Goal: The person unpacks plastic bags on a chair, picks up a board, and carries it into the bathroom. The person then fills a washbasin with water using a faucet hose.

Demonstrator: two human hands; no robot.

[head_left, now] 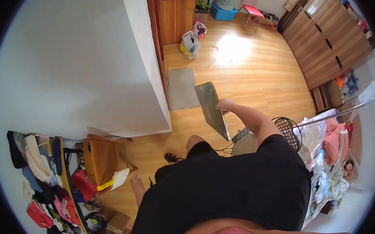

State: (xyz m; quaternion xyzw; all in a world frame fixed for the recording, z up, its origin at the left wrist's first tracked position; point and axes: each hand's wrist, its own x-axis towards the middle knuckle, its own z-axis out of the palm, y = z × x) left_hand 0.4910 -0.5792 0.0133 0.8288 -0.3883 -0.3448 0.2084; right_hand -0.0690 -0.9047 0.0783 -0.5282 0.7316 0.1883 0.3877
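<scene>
My right hand (pixel 225 105) is closed on the near edge of a flat rectangular board (pixel 211 107), out in front of my body. The board has a dark grey-green, marked face and a pale edge, and it is tilted above the wooden floor. My fingers are partly hidden behind it. At my left side hangs my left hand (pixel 137 185), small in view, with its fingers slightly apart and nothing seen in it. Closest to that hand is a white and yellow item (pixel 119 179) by a wooden chair (pixel 105 159); the two are apart.
A grey mat (pixel 182 89) lies by the doorway, with plastic bags (pixel 190 45) beyond. A stool (pixel 244 143) and a black woven-seat chair (pixel 286 133) stand near my right side, by a heaped bed (pixel 321 152). Clothes racks (pixel 51 183) line the left wall; wooden cabinets (pixel 327 37) stand at right.
</scene>
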